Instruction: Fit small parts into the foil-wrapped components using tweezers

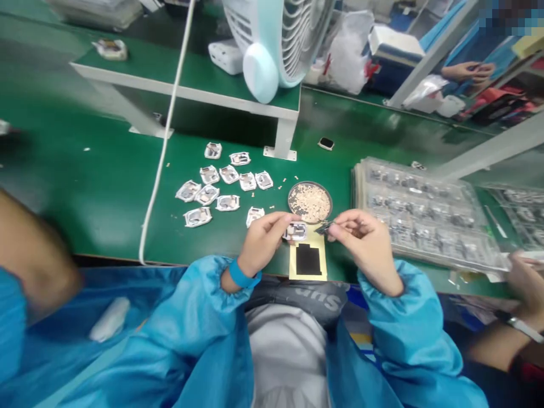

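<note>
My left hand (266,241) is closed on a white watch case (296,231) with small parts showing inside it. Across from it, my right hand (363,241) pinches a pair of dark tweezers (323,228), whose tips point toward the case. Just beyond both hands sits a round dish (310,201) full of tiny beige pieces, some dark ones at its left side. Below the hands lies a yellow sheet (293,266) bearing a black sticker patch (308,260). Several similar open watch cases (208,194) are spread on the green table to the left.
Stacked clear trays (425,209) of small parts stand at the right. A pale blue fan (263,68) rests on a raised shelf (191,93). A white cable (164,153) crosses the left side. Other people's arms (34,249) reach in at both edges.
</note>
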A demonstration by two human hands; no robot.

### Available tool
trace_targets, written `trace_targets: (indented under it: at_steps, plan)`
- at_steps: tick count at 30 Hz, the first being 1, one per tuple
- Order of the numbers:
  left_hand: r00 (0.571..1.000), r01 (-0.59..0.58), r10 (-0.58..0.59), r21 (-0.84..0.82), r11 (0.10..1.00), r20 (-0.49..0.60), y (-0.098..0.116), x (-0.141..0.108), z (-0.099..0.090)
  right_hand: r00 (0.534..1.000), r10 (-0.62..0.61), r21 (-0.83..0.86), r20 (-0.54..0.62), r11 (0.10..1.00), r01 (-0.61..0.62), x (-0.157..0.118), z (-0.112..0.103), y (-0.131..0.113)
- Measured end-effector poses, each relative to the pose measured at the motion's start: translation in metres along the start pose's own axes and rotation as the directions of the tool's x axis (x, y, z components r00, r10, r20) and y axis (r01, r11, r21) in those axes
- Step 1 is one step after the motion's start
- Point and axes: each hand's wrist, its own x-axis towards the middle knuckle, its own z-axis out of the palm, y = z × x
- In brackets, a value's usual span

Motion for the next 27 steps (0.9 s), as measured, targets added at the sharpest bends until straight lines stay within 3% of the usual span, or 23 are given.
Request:
trace_targets:
  at_steps: [3, 9, 27]
  plan:
    - [0.999, -0.032, 0.032, -0.005, 0.999, 0.001, -0.002, -0.001, -0.005, 0.993, 0.076, 0.101, 0.086, 0.991, -0.085, 0.004, 0.021, 0.011]
    - [0.994, -0.077, 0.085, -0.117, 0.990, 0.063, -0.001, -0.003, -0.003, 0.947, 0.189, 0.107, 0.260, 0.969, -0.223, 0.008, 0.027, 0.018]
    - [0.975, -0.201, 0.182, 0.165, 0.965, 0.123, -0.007, -0.006, -0.004, 0.915, 0.285, 0.084, 0.285, 0.944, -0.320, 0.016, 0.025, 0.028]
